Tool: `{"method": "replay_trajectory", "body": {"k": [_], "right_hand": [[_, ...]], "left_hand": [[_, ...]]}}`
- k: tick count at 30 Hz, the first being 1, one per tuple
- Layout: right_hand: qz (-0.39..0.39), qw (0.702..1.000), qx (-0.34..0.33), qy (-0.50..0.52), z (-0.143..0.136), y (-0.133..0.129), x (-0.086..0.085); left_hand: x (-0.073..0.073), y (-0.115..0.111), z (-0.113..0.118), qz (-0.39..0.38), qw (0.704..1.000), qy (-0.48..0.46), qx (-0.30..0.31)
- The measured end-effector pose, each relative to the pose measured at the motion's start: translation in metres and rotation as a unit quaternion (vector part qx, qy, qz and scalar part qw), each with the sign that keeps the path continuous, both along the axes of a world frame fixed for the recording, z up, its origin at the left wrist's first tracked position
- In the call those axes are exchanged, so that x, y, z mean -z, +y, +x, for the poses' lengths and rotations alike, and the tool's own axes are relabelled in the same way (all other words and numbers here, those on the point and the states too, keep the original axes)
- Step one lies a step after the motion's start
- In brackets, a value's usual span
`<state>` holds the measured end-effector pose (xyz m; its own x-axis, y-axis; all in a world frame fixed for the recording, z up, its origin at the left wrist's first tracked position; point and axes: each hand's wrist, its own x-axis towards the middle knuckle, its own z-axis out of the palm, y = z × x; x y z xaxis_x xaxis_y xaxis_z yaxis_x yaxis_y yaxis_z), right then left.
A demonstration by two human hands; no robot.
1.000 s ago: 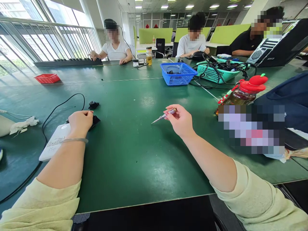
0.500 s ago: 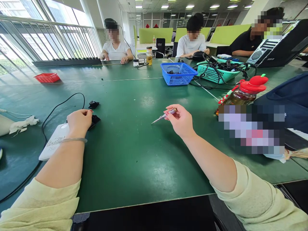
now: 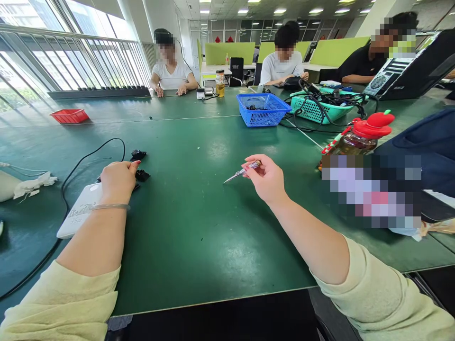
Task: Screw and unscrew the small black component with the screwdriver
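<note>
On the right, my right hand (image 3: 266,180) grips a small screwdriver (image 3: 234,176) with a clear handle, its thin metal tip slanting down to the left close to the tabletop. My left hand (image 3: 119,179) is closed at the left, thumb against fingers, and its back hides whatever is between them. Just beyond its fingertips lies a small black part (image 3: 138,155). A second black part (image 3: 142,175) sits right beside the thumb. Partly under my left wrist is a white flat box (image 3: 80,213) with handwriting on it.
A black cable (image 3: 64,189) curves round the white box. Across the green table (image 3: 199,213) stand a red tray (image 3: 69,116), a blue basket (image 3: 261,121) and a green basket (image 3: 327,112) heaped with cables. A red-lidded bottle (image 3: 359,142) is at right. Three people sit opposite.
My left hand has shifted slightly right, and the black part beside its thumb shows at a slightly different place. My right hand and the screwdriver have hardly moved.
</note>
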<state>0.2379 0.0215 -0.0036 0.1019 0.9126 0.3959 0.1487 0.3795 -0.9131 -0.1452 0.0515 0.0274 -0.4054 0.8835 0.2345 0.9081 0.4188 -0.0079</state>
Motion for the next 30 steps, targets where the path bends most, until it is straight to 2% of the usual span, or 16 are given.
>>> {"method": "replay_trajectory", "body": {"k": [7, 12, 17, 23, 30], "right_hand": [[-0.002, 1.000, -0.001, 0.003, 0.0010, -0.0007, 0.0001], [-0.002, 1.000, -0.004, 0.002, 0.0008, 0.0002, 0.0007], [0.001, 1.000, -0.005, -0.004, 0.0005, 0.0002, 0.0005], [-0.004, 1.000, 0.002, 0.008, 0.0005, -0.0014, -0.0015], [-0.004, 1.000, 0.001, 0.003, 0.0008, -0.0002, 0.0005]], "left_hand": [[-0.0033, 0.0007, 0.0063, -0.014, 1.000, 0.017, 0.021], [-0.0068, -0.0010, 0.0092, -0.019, 1.000, 0.018, 0.012], [-0.0039, -0.0023, 0.0052, -0.014, 1.000, 0.013, 0.004], [0.0002, -0.0021, -0.0003, 0.032, 0.999, -0.007, 0.013], [0.0003, 0.0003, 0.0031, 0.012, 1.000, 0.009, 0.008]]}}
